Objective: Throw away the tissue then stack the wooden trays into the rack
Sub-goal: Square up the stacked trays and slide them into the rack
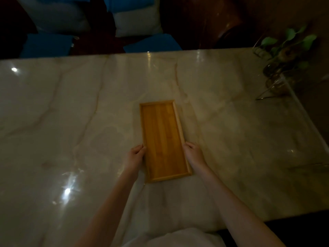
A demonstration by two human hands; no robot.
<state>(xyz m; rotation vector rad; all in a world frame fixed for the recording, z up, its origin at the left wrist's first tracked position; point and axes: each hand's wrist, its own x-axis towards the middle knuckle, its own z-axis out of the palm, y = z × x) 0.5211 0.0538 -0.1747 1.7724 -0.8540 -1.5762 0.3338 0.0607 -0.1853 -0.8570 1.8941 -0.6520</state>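
A long rectangular wooden tray (162, 139) lies flat on the marble table (71, 122), its long side running away from me. My left hand (135, 156) grips the tray's left rim near the close end. On the opposite rim my right hand (193, 154) holds the tray at the same height. The tray is empty inside. No tissue and no rack can be made out in this dim view.
A potted plant (288, 43) in a wire stand (274, 82) stands at the table's far right corner. Beyond the far edge are chairs with blue cushions (153, 43) and pale pillows (137, 22). The table's right edge runs diagonally close to the plant.
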